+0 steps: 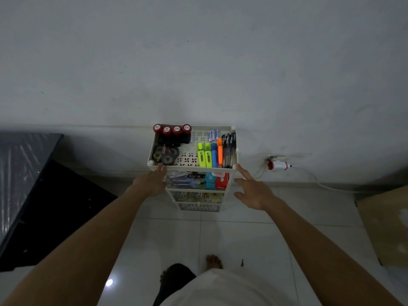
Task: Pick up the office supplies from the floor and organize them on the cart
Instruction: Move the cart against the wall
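**Basically done: both hands at the cart, everything sorted up top**

So the left hand [152, 181] is up against the front-left corner of the cart [192, 168], fingertips touching the rim of the top tray. I can't quite tell if the fingers hook round the edge or just rest on it. The right hand [254, 191] is spread out with straight fingers, index pointing at the front-right corner post, right beside it but maybe not quite touching. Nothing's being carried in either one. My guess is the hands sit at opposite corners to steady or nudge the whole cart, not to place anything.

On the top tray things are grouped by kind, which looks deliberate: red-capped bottles [172, 133] standing along the back left, tape rolls [166, 154] lying flat in front of them, batteries [213, 134] at the back, then highlighters [207, 154] and pens [228, 151] laid side by side along the right wall so they can't roll around. Lower tiers hold more stuff, including a teal and a red box [216, 181], though it's dim down there.

The white tile floor [220, 235] near the cart shows only a small dark speck [242, 262], too small to identify. Cart's parked against the wall [198, 62], a plug and cord [279, 165] off to its right.
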Demonstrator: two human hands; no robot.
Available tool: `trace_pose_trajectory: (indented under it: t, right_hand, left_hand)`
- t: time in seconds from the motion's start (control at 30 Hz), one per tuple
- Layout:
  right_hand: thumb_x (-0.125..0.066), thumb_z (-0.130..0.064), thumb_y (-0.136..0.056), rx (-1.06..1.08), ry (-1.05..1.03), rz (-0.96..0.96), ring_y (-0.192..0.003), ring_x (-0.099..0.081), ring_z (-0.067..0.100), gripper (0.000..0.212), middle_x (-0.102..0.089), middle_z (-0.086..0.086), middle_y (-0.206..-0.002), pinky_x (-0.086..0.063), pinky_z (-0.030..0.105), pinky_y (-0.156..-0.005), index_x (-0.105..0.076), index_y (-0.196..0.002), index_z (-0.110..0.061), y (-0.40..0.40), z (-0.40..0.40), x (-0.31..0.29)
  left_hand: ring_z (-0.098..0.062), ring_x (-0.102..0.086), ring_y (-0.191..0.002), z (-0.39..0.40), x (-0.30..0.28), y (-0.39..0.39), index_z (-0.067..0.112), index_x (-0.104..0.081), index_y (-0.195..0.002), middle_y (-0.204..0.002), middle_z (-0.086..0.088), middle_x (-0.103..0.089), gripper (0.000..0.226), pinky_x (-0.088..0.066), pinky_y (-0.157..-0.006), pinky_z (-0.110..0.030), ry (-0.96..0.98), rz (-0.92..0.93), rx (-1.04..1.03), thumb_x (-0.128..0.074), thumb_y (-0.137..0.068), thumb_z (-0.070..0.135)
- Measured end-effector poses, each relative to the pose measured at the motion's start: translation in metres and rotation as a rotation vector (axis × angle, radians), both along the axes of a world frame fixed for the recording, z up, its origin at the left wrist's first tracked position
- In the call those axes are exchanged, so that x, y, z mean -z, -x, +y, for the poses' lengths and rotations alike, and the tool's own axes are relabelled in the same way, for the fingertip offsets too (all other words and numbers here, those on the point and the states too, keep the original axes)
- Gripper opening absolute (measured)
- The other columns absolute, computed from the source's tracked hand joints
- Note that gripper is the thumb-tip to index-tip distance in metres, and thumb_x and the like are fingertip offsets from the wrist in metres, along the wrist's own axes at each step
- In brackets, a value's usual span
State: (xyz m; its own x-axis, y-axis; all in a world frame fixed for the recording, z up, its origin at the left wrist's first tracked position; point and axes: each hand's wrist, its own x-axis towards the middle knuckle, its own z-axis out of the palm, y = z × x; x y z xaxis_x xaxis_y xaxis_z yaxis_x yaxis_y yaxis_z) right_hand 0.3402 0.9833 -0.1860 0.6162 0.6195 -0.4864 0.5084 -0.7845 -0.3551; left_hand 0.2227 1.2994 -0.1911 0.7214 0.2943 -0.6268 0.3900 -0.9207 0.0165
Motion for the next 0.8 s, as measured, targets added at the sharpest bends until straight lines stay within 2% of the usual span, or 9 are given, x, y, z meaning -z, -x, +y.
trace_pose_trajectory:
  t: [0.23, 0.43, 0.53, 0.67, 0.73, 0.8]
  right_hand:
    - [-0.054, -0.042, -0.098, -0.063, 0.072, -0.054, -0.125, -0.054, 0.021, 0.05, 0.013, -0.016, -0.164, -0.048, 0.042, -0.099, -0.052, -0.142, -0.019, -0.009, 0.005, 0.0]
    - [-0.054, -0.044, -0.097, -0.068, 0.126, -0.073, -0.119, -0.057, 0.024, 0.052, 0.006, -0.013, -0.165, -0.05, 0.037, -0.092, -0.048, -0.144, -0.023, -0.013, 0.011, -0.008]
    - [-0.054, -0.044, -0.097, -0.06, 0.114, -0.068, -0.106, -0.062, 0.021, 0.053, 0.001, -0.012, -0.165, -0.05, 0.033, -0.082, -0.046, -0.146, -0.024, -0.015, 0.011, -0.012]
    - [-0.053, -0.045, -0.097, 0.028, 0.018, -0.085, -0.11, -0.061, 0.021, 0.052, -0.023, -0.01, -0.161, -0.051, 0.037, -0.087, -0.045, -0.145, -0.026, -0.017, 0.013, -0.01]
    - [-0.054, -0.041, -0.097, 0.095, -0.053, -0.083, -0.117, -0.057, 0.021, 0.048, -0.04, -0.005, -0.152, -0.049, 0.038, -0.088, -0.047, -0.141, -0.024, -0.019, 0.014, -0.01]
    - [-0.053, -0.039, -0.097, 0.152, -0.097, -0.074, -0.12, -0.055, 0.022, 0.046, -0.049, -0.001, -0.145, -0.049, 0.039, -0.09, -0.048, -0.14, -0.023, -0.019, 0.015, -0.012]
  left_hand:
    - [-0.033, -0.035, -0.142, 0.003, 0.003, -0.001, 0.017, 0.005, -0.158, -0.166, -0.006, 0.001, 0.074, -0.035, -0.113, -0.049, 0.014, 0.026, -0.011, -0.043, -0.103, 0.029]
    - [-0.033, -0.038, -0.14, -0.003, 0.003, 0.003, 0.017, 0.004, -0.157, -0.166, -0.005, 0.003, 0.071, -0.037, -0.111, -0.049, 0.015, -0.014, -0.036, -0.04, -0.103, 0.028]
    - [-0.033, -0.035, -0.142, -0.014, 0.002, 0.007, 0.017, -0.001, -0.158, -0.166, -0.003, 0.003, 0.068, -0.038, -0.11, -0.05, 0.04, -0.102, -0.119, -0.039, -0.103, 0.032]
    - [-0.033, -0.036, -0.142, -0.032, -0.004, 0.011, 0.017, -0.011, -0.157, -0.166, 0.0, -0.007, 0.068, -0.04, -0.107, -0.051, 0.1, -0.253, -0.228, -0.045, -0.101, 0.032]
    - [-0.032, -0.045, -0.135, -0.038, -0.01, 0.015, 0.019, -0.018, -0.154, -0.163, -0.002, -0.02, 0.064, -0.044, -0.104, -0.051, 0.123, -0.307, -0.234, -0.049, -0.099, 0.031]
    - [-0.032, -0.05, -0.129, -0.043, -0.018, 0.021, 0.022, -0.025, -0.15, -0.158, -0.003, -0.032, 0.061, -0.047, -0.1, -0.053, 0.15, -0.362, -0.24, -0.052, -0.096, 0.032]
